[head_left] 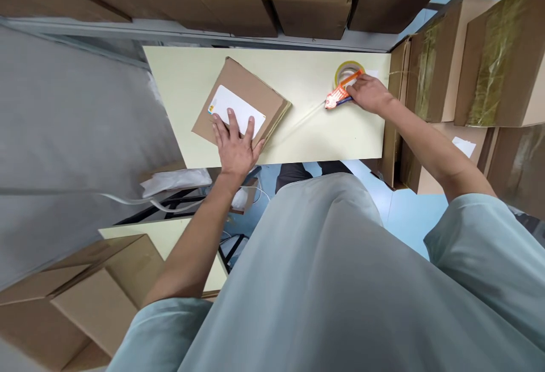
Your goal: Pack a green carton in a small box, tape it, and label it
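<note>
Pressing flat, left hand (pixel 235 150) has fingers spread open on a cardboard box (pixel 240 102) at counter's (pixel 187 82) 9 o'clock; right hand (pixel 369 93) grips tape dispenser (pixel 344 89) at 2 o'clock.

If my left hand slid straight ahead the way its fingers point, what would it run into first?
The left hand lies flat on the cardboard box, fingertips on the white label. Going straight on, it would probably cross the label, then the box's far edge.
</note>
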`<action>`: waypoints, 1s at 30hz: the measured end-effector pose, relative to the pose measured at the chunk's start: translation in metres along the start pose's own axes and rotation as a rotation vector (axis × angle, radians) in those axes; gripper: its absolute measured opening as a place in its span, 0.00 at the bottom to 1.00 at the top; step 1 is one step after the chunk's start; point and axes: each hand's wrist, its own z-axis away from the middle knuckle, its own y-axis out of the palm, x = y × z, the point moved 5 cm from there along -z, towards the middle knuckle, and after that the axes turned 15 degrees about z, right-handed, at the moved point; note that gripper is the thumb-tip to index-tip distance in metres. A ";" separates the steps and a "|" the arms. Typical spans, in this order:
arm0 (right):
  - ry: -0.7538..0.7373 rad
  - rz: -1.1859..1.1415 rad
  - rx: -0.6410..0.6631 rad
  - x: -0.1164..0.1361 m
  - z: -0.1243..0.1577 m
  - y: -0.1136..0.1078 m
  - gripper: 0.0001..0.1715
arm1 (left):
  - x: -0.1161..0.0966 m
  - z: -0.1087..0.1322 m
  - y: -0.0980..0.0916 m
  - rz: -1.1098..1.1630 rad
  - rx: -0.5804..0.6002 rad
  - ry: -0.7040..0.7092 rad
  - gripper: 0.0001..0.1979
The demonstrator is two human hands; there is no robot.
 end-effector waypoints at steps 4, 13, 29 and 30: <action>0.037 0.064 0.043 -0.007 -0.032 -0.005 0.29 | 0.005 0.004 -0.008 -0.028 0.059 -0.004 0.52; -0.102 0.071 0.045 0.083 -0.093 -0.034 0.25 | 0.005 0.040 -0.043 -0.044 0.122 -0.051 0.33; -0.123 0.055 0.118 0.102 -0.058 -0.038 0.29 | -0.036 -0.065 0.094 0.012 -0.240 0.028 0.36; -0.154 0.041 0.138 0.112 -0.055 -0.040 0.30 | -0.034 -0.054 0.091 -0.003 -0.184 0.046 0.37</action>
